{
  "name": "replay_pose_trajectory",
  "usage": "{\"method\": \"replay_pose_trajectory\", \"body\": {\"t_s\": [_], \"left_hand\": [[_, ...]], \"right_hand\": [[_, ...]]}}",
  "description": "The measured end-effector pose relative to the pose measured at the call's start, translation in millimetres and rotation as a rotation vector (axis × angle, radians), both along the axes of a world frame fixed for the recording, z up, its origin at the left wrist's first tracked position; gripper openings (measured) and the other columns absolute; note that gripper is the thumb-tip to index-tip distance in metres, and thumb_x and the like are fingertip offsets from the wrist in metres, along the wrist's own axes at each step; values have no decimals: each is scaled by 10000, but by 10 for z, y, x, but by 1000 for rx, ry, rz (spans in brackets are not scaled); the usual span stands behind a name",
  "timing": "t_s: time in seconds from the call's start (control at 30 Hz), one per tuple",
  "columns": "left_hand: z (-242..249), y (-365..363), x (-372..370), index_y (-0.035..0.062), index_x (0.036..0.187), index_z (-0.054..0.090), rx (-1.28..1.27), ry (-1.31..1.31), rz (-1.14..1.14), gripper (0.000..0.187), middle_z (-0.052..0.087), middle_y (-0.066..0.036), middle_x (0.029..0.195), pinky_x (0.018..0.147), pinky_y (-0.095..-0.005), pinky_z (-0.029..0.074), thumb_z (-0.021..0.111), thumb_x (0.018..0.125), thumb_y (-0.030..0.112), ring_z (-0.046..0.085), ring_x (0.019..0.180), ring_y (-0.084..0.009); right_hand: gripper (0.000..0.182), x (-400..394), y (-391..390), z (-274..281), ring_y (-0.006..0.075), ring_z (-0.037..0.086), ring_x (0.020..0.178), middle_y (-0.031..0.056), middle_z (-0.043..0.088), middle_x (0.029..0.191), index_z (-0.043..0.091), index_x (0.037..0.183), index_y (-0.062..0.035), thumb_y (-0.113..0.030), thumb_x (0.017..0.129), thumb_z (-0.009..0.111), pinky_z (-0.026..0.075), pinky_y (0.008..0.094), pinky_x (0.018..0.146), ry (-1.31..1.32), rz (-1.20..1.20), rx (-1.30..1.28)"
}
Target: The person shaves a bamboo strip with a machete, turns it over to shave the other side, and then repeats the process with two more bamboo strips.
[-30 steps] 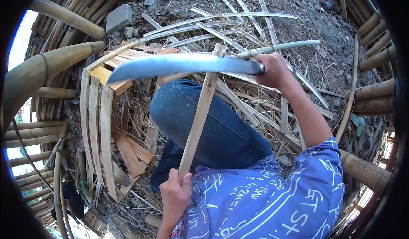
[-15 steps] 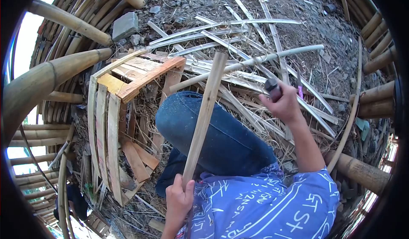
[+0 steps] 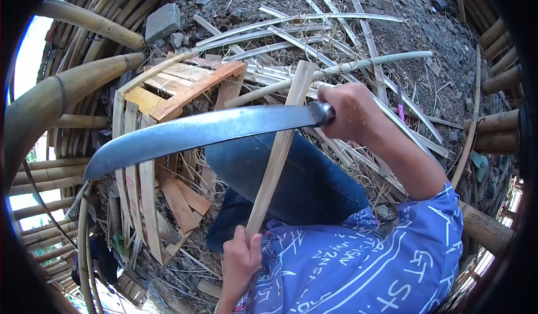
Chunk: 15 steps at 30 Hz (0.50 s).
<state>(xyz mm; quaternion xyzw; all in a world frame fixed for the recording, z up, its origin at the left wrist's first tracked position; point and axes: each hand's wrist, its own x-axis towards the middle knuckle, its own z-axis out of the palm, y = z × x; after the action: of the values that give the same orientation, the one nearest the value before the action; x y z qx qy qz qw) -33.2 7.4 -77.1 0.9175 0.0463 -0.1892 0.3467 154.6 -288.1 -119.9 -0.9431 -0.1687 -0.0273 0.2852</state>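
My left hand (image 3: 241,258) is closed round the lower end of a wooden stick (image 3: 273,171), which slants up over my bent knee (image 3: 319,174). In my right hand (image 3: 350,112) is the dark handle of a machete (image 3: 207,128). Its long broad blade reaches to the left, crossing over the upper part of the stick in this view. Below the blade, part of a wooden crate (image 3: 150,188) shows at my left, its slats partly hidden by the metal.
Split bamboo strips (image 3: 291,45) and fine shavings lie across the dirt ahead. A concrete block (image 3: 163,21) sits at the upper left. Thick bamboo poles (image 3: 73,90) rise at the left, with more poles (image 3: 499,126) along the right. Loose boards (image 3: 178,206) lie beside the crate.
My right hand has turned and moved slightly up and left, bringing the machete's blade into full view across the stick. The stick's top has tipped a little to the right.
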Motion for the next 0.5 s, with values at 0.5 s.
{"method": "replay_pose_trajectory", "body": {"t_s": [0.5], "left_hand": [[120,-54,45,4,783,438,59,-27,-39,299,499,-221,531,442,-442,410,601,927,209,576,527,-423]], "right_hand": [[84,301,-243,-354,404,614,649,206,603,638,648,724,-38,-56,656,602,497,445,590,-72,-156,11]]}}
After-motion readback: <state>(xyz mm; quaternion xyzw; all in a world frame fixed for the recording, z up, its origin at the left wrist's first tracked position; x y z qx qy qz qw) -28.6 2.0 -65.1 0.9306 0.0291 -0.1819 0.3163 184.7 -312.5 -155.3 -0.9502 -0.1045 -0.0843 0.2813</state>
